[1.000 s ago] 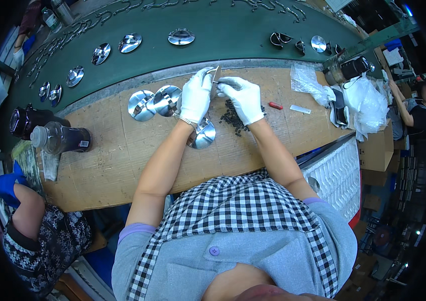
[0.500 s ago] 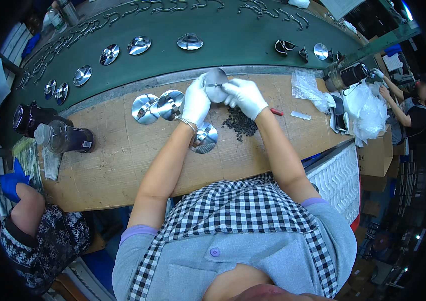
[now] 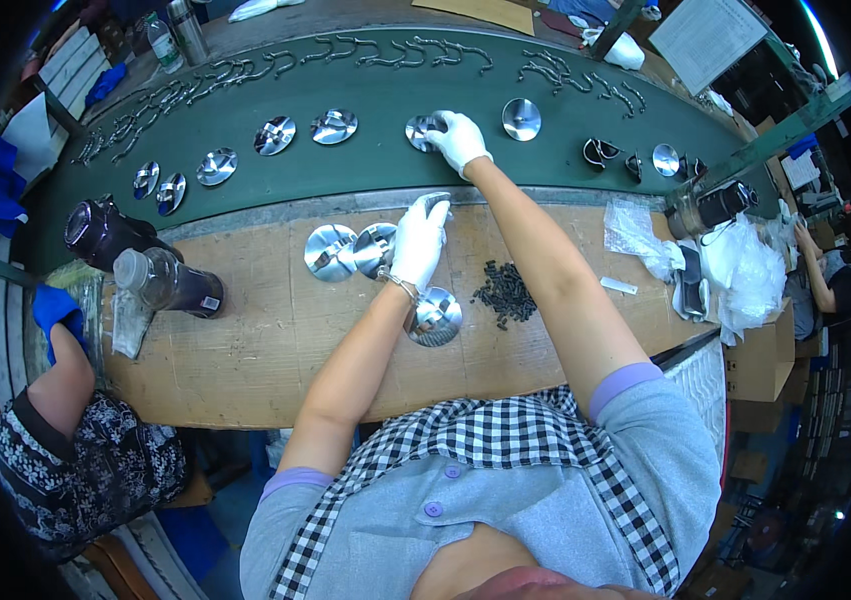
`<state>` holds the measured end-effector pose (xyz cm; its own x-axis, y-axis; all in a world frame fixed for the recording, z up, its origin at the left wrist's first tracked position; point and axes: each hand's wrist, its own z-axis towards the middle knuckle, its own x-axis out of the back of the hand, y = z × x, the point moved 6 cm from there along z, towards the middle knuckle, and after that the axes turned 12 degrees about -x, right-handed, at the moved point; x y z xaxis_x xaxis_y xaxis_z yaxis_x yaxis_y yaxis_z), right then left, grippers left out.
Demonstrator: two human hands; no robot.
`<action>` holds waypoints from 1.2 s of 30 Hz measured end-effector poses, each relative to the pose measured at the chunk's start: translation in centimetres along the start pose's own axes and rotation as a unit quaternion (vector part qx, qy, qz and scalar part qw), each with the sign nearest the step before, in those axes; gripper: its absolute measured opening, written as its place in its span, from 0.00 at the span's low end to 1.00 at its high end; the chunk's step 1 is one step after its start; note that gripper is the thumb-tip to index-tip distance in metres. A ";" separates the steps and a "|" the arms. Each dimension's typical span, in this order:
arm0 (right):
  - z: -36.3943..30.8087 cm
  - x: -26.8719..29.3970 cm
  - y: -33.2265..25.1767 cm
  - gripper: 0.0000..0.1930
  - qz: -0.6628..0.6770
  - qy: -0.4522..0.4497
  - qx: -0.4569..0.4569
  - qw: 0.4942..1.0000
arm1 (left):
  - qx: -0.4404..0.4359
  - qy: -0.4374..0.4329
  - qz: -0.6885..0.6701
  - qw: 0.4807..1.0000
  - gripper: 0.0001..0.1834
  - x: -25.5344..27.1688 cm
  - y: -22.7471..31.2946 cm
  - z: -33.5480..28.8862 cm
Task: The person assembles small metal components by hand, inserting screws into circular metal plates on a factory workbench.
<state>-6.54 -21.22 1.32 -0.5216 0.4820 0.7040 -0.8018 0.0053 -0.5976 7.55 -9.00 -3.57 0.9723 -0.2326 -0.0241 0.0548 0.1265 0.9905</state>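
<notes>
My right hand (image 3: 462, 140), in a white glove, reaches over the green belt. Its fingers are closed at the right edge of a shiny round metal disc (image 3: 418, 133) lying there. To its right lies another mirror-like disc (image 3: 521, 120). Held over the cardboard by the belt's near edge, my gloved left hand (image 3: 419, 243) has its fingers stretched out, and I see nothing in it. Beside it on the cardboard sit three discs with raised bars: one at the left (image 3: 330, 253), one partly behind the hand (image 3: 373, 248), and one below the wrist (image 3: 436, 317).
A pile of small black pieces (image 3: 505, 294) lies on the cardboard (image 3: 275, 350). Dark jugs (image 3: 105, 235) stand left; plastic bags (image 3: 740, 270) lie right. More discs and curved metal parts (image 3: 435, 52) line the belt (image 3: 385, 165). Other people are at both sides.
My hands have parted. The disc they held appears to lie on the belt at the right. My right hand has moved forward to another disc; my left hand stays low. The view has shifted.
</notes>
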 end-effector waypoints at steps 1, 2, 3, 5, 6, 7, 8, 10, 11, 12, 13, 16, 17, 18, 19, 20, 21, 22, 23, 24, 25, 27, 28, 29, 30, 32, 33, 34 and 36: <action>0.3 -0.8 0.4 0.19 0.017 -0.096 -0.071 0.993 | 0.022 0.004 -0.039 0.999 0.18 0.1 -0.4 0.0; 0.0 -1.5 0.4 0.17 0.032 -0.194 -0.141 0.970 | 0.046 0.010 -0.079 0.996 0.20 0.4 -0.8 -0.1; -0.6 -1.0 -0.7 0.17 0.032 -0.201 -0.137 0.969 | 0.048 0.018 -0.079 0.996 0.20 0.7 -0.9 -0.1; -3.5 0.8 -1.9 0.15 0.222 -0.267 -0.198 0.917 | 0.046 0.126 -0.170 0.976 0.21 1.6 -1.3 0.0; -4.9 2.4 -2.0 0.15 0.244 -0.257 -0.218 0.909 | 0.043 0.109 -0.208 0.971 0.23 1.3 -0.9 0.4; -6.0 3.1 -1.3 0.16 0.239 -0.270 -0.208 0.909 | 0.009 0.111 -0.203 0.973 0.22 1.3 -0.3 0.6; -7.4 4.7 -1.9 0.16 0.218 -0.272 -0.208 0.914 | -0.013 0.092 -0.195 0.976 0.21 1.0 0.9 0.6; -10.0 6.7 -2.5 0.16 0.195 -0.279 -0.214 0.916 | -0.078 0.027 -0.195 0.977 0.17 0.9 2.1 0.2; -10.5 7.8 -2.4 0.15 0.263 -0.240 -0.227 0.906 | -0.032 0.012 -0.224 0.974 0.15 0.6 1.7 0.4; -10.8 8.8 -1.9 0.15 0.331 -0.199 -0.237 0.891 | -0.034 -0.008 -0.178 0.983 0.15 0.7 1.8 0.2; -11.0 9.4 -0.3 0.14 0.328 -0.138 -0.265 0.896 | -0.036 -0.028 -0.131 0.990 0.14 0.7 1.9 0.0; -11.9 9.9 1.8 0.16 0.318 -0.092 -0.238 0.913 | 0.002 -0.038 -0.169 0.985 0.16 0.1 1.5 -0.3; -12.9 9.8 0.6 0.16 0.320 -0.127 -0.229 0.910 | 0.008 -0.040 -0.168 0.985 0.16 -0.1 1.3 -0.5; -13.5 9.4 0.2 0.16 0.285 -0.172 -0.240 0.912 | 0.017 -0.049 -0.232 0.971 0.16 -0.5 1.2 -0.6; -13.4 9.5 0.2 0.16 0.285 -0.171 -0.246 0.910 | 0.028 -0.057 -0.295 0.953 0.17 -1.0 1.2 -0.5; -13.4 9.4 0.1 0.16 0.278 -0.201 -0.247 0.906 | -0.229 -0.051 -0.072 0.969 0.16 -0.1 3.5 -0.5; -13.4 9.4 -0.2 0.16 0.273 -0.231 -0.247 0.901 | -0.211 -0.026 -0.043 0.976 0.19 0.3 2.4 -0.4; -13.2 9.9 -0.5 0.14 0.289 -0.181 -0.241 0.908 | -0.082 -0.011 -0.137 0.987 0.21 0.6 0.0 -0.2; -12.7 10.4 -0.3 0.14 0.305 -0.160 -0.258 0.903 | 0.049 0.001 -0.226 0.973 0.22 0.2 -1.0 -0.1; -12.4 10.8 0.4 0.14 0.263 -0.135 -0.242 0.924 | 0.055 0.030 -0.137 0.989 0.25 0.2 -0.7 0.2; -12.3 11.1 0.9 0.15 0.220 -0.111 -0.225 0.943 | 0.059 0.025 -0.137 0.988 0.25 -0.6 -0.5 0.0; -12.8 10.5 1.0 0.15 0.209 -0.154 -0.194 0.946 | -0.119 0.002 0.045 0.992 0.20 -1.2 1.7 0.0; -13.2 10.0 0.7 0.16 0.197 -0.197 -0.161 0.947 | -0.152 -0.001 0.113 0.982 0.20 -1.5 2.1 -0.4; -13.6 10.0 0.7 0.16 0.197 -0.200 -0.160 0.946 | -0.151 0.002 0.113 0.982 0.20 -1.0 1.6 -0.3; -14.4 9.9 0.7 0.16 0.249 -0.231 -0.176 0.924 | -0.089 -0.030 0.090 0.991 0.21 -0.4 0.2 0.0; -15.7 10.6 2.0 0.12 0.153 -0.242 -0.153 0.946 | 0.042 -0.078 0.010 0.996 0.21 -0.5 -0.6 -0.1; -16.3 10.6 2.5 0.12 0.153 -0.244 -0.152 0.946 | 0.043 -0.077 0.010 0.996 0.21 -0.3 -0.2 -0.2; -16.8 10.7 2.2 0.11 0.020 -0.234 -0.060 0.970 | 0.053 -0.043 -0.072 0.995 0.19 -0.2 0.0 -0.3; -18.2 10.5 2.1 0.09 -0.124 -0.195 0.024 0.973 | 0.089 -0.009 -0.180 0.980 0.17 -0.4 1.0 -0.9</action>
<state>-8.38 -0.26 0.46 -0.3734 0.1011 0.9221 -0.9251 0.0335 -0.3783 7.41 -7.94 -2.64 0.8928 -0.2483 -0.3758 0.3519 -0.1364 0.9261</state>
